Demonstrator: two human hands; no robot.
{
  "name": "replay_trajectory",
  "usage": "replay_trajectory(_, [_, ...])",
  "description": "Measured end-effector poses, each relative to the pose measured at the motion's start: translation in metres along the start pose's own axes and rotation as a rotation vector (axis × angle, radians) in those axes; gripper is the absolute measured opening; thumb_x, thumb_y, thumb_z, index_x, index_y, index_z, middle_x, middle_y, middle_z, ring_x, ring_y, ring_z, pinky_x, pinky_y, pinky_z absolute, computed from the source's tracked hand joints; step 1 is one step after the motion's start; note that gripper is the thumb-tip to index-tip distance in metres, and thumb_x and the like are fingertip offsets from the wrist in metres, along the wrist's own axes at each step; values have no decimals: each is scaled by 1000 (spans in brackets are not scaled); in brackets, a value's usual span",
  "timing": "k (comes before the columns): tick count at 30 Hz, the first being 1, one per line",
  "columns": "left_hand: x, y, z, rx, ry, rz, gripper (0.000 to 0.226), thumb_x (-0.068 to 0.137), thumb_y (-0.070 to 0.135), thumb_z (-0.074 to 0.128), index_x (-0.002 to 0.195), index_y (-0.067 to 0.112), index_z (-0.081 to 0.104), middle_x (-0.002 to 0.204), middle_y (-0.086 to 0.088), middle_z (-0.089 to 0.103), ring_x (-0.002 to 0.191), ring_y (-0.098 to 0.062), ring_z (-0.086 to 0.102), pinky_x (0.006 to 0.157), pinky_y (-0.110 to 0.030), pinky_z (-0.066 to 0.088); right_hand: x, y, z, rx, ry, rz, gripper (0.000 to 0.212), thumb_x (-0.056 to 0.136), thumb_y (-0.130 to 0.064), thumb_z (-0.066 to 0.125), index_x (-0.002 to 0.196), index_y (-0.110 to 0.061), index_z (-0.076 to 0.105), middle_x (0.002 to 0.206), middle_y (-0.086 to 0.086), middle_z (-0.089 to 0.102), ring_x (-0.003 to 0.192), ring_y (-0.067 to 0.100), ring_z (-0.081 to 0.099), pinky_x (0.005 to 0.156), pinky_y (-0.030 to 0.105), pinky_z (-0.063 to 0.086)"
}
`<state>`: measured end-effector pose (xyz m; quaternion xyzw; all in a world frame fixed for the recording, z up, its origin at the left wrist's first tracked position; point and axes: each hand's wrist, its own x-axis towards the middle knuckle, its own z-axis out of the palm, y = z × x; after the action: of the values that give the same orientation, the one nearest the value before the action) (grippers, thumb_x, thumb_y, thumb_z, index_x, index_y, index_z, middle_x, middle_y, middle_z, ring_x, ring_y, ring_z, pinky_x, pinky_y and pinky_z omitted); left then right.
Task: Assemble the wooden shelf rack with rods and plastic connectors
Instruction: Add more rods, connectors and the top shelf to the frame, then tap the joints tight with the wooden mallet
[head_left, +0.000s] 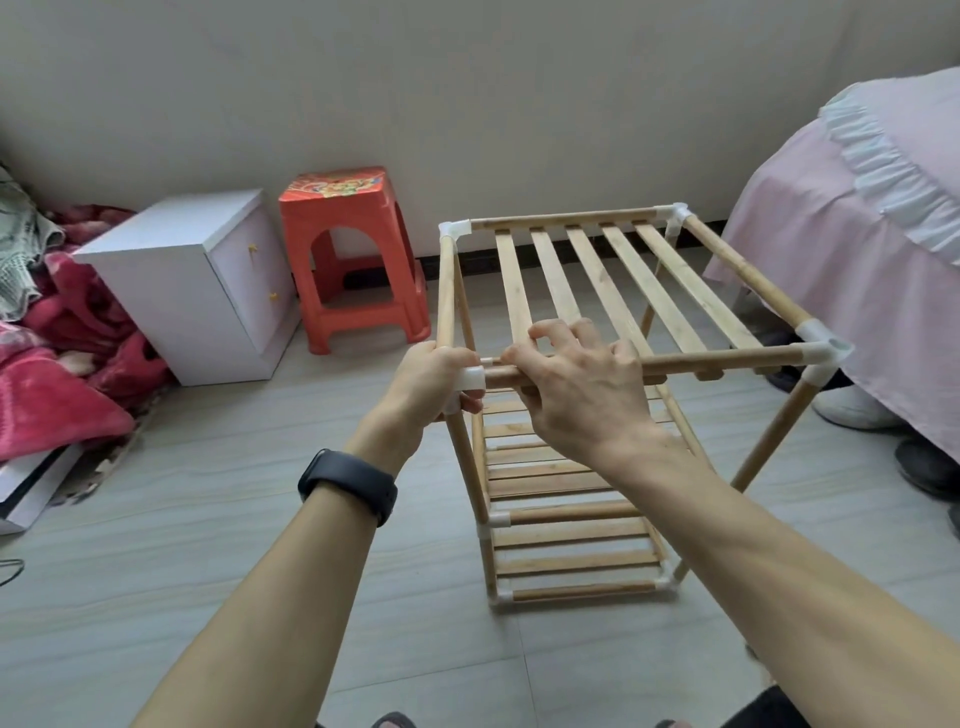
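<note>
While the wooden shelf rack (748, 269) stands upright on the tiled floor (260, 519), with three slatted tiers in place and white plastic connectors on every top corner, we judge the build nearly finished. Our left hand (431, 384) clenches the near-left corner connector (471, 378). Our right hand (582, 395) curls its fingers round the front top rod (727, 359) just beside it. This joint looks like the last one, perhaps not fully seated. Pressing the rod home seems all that remains, though the lower rear joints are partly hidden.
</note>
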<state>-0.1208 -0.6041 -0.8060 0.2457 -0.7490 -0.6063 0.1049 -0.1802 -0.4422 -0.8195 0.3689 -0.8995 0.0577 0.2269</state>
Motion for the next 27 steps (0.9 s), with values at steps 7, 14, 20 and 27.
replay_trajectory(7, [-1,1,4,-60,34,-2,7,97,15,57,96,8,54,48,3,62,43,-13,61,46,-24,53,1,-2,0,-20,1,2,26,103,-39,50,128,-39,54,138,-2,50,120,26,48,77,45,42])
replay_trajectory(14, [-6,8,9,-50,31,-8,6,98,12,54,93,8,52,57,-2,65,39,-12,59,48,-24,47,2,-6,-2,-6,34,16,19,103,-34,51,121,-36,57,134,-3,52,116,26,50,72,44,32])
replay_trajectory(20, [-3,5,12,-62,65,-2,9,99,14,52,100,5,51,68,-8,57,37,-11,56,40,-20,46,1,-11,1,-34,42,19,22,103,-30,49,124,-34,55,135,-3,52,114,26,51,72,43,30])
replay_trajectory(27, [4,-4,15,-50,113,43,18,102,28,51,95,12,52,72,-7,58,43,-10,57,47,-26,51,2,-5,3,19,52,-7,21,101,-33,53,122,-36,58,136,-2,53,117,26,52,80,45,39])
